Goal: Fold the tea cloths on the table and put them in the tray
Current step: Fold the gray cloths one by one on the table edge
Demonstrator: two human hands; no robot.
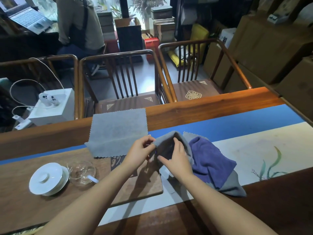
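A grey tea cloth (166, 141) is lifted and bunched above the table's middle. My left hand (138, 152) pinches its left corner, and my right hand (176, 158) grips its folded front edge. A second grey cloth (116, 131) lies spread flat to the left, its far edge over the wooden border. A purple cloth (210, 160) lies crumpled to the right on top of another grey cloth (232, 185). The brown wooden tray (138, 187) sits flat under my forearms.
A white lidded cup (47, 178) and a glass pitcher (83, 172) stand on the tray's left part. A blue and cream table runner (254, 150) crosses the table. Two wooden chairs (122, 78) face the far side, and a person sits at the back left.
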